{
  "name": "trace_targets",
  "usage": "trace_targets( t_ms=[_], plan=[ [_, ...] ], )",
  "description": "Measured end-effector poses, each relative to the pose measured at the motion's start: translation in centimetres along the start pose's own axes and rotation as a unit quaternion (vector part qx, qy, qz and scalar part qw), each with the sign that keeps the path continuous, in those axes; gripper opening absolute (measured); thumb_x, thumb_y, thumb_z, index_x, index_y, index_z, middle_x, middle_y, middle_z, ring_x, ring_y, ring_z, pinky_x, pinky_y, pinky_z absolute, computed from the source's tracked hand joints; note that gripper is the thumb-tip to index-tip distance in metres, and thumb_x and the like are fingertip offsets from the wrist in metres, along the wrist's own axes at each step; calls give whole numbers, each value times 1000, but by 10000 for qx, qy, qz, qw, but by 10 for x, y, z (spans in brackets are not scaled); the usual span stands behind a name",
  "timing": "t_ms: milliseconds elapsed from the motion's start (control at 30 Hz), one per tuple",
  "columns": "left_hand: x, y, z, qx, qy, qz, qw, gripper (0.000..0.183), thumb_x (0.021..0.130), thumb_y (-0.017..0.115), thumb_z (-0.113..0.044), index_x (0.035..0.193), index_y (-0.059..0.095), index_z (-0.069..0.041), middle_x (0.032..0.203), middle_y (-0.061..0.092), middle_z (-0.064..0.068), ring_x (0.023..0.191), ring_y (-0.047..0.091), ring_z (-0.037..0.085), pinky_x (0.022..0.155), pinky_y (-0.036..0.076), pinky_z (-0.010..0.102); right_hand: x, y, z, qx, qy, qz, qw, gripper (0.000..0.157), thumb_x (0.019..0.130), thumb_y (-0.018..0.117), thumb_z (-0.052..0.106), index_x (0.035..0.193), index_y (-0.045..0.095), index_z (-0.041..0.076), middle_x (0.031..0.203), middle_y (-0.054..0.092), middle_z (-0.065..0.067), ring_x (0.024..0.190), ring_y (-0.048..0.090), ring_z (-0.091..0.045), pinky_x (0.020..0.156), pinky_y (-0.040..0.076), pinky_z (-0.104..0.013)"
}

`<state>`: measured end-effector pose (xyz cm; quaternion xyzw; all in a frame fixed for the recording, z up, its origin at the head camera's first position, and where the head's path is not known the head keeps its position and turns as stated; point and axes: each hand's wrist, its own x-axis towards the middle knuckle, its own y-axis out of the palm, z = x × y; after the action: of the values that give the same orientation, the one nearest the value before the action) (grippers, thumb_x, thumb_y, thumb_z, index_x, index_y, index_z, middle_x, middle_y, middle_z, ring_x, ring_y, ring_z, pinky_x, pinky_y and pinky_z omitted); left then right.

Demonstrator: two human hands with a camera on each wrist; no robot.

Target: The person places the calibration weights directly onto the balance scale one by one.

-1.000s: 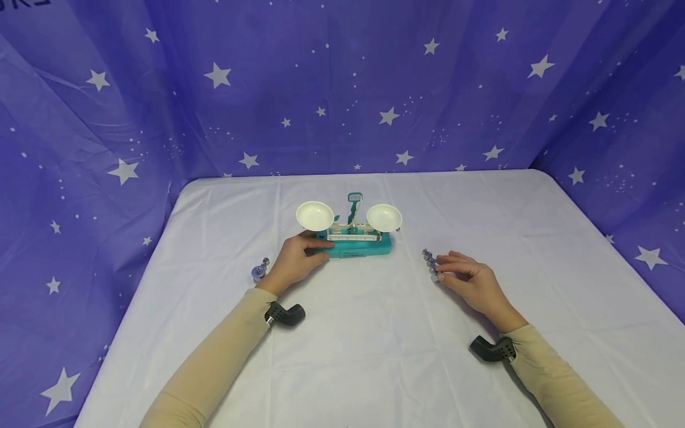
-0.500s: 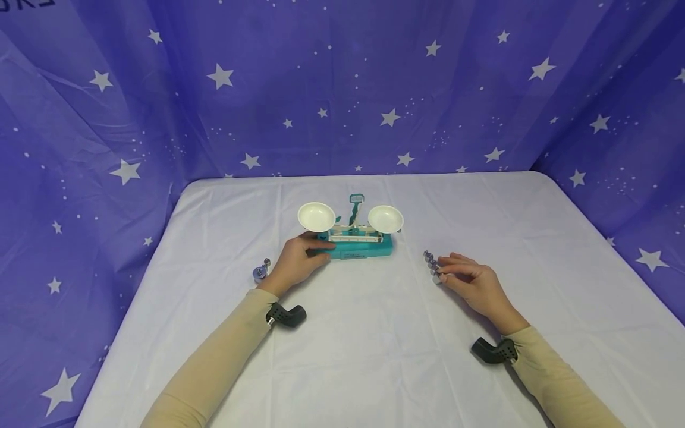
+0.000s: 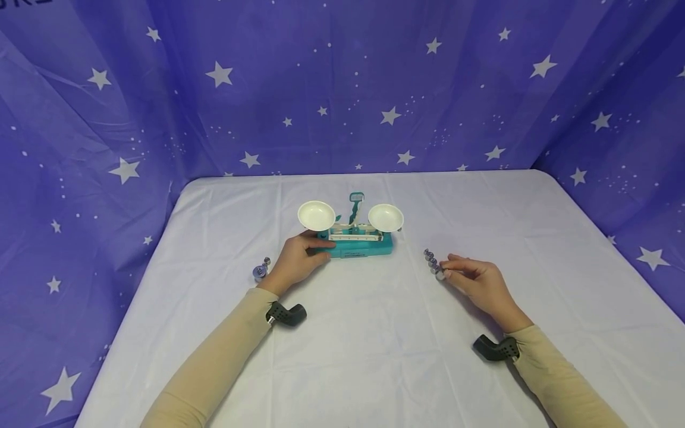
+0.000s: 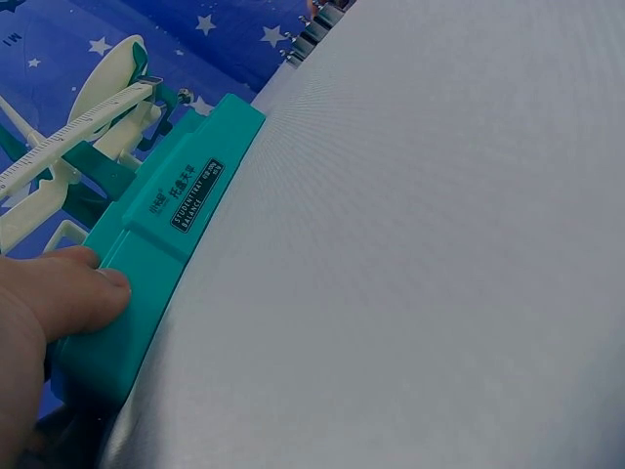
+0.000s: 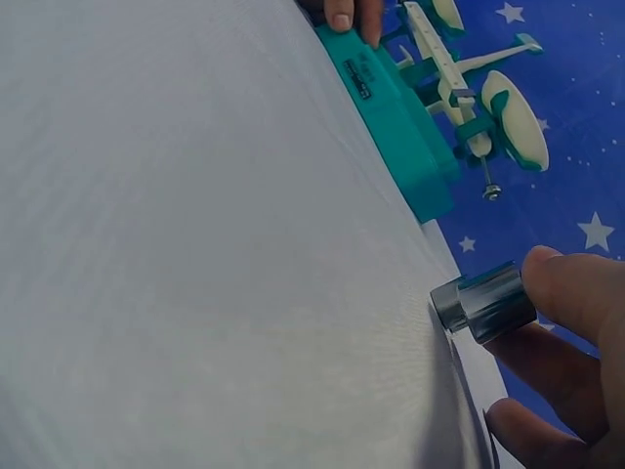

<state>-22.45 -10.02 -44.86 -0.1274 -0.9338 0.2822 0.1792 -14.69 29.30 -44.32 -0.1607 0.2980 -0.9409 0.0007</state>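
A teal tray balance (image 3: 361, 248) with two white pans stands toward the back of the table. My left hand (image 3: 299, 260) grips the left end of its base, the thumb (image 4: 93, 293) on the front face and the other fingers mostly hidden behind. To the right of the balance, several silver weights (image 3: 431, 260) stand in a slanting row. My right hand (image 3: 477, 284) is at the near end of that row, its thumb and fingers pinching the nearest weight (image 5: 498, 303). That weight is a shiny cylinder with a smaller one close beside it.
A few more silver weights (image 3: 260, 272) stand left of my left wrist, a large one among them. White cloth covers the table (image 3: 369, 345). A purple star-patterned curtain (image 3: 342, 89) rises behind and at both sides. Each sleeve carries a black curved wrist mount (image 3: 289, 315).
My right hand has shifted slightly right, and the nearest weight has moved a little with it. My left hand and the balance stay in place.
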Motion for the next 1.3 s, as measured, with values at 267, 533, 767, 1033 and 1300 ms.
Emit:
trace_targets(
  t_ms=[267,533,767,1033,1300],
  plan=[
    [-1,-1,2,28,-15,-26,10000,24,82,76,-7,105,81,-7,141,62,22,137,56,37,117,44,50,1,-2,6,47,168,1,9998,15,88,74,-1,102,77,-6,113,72,-29,100,61,21,80,53,-4],
    [-2,-3,2,49,20,-41,10000,23,83,76,-7,106,81,-6,140,63,22,136,57,38,117,43,50,4,-9,19,-81,126,24,9999,13,89,74,2,101,78,0,107,79,-15,94,64,17,85,51,-4],
    [-3,-3,2,58,25,-33,10000,24,82,76,-7,106,81,-6,141,62,23,137,56,39,119,42,50,16,-18,32,-434,131,55,9990,12,92,74,9,102,80,6,103,80,2,96,62,18,88,46,-5],
    [-2,-2,2,119,-17,29,9999,26,82,75,-8,107,80,-6,143,60,24,138,54,39,119,41,50,35,-25,50,78,369,249,9990,21,96,70,12,106,75,-5,93,71,32,92,67,12,81,54,-7],
    [0,-2,1,120,-8,85,9999,26,83,75,-9,108,80,-7,144,59,23,140,53,38,120,40,49,53,-25,66,-77,567,323,9978,25,96,71,19,109,76,-1,91,71,31,90,67,10,79,53,-9]
  ],
)
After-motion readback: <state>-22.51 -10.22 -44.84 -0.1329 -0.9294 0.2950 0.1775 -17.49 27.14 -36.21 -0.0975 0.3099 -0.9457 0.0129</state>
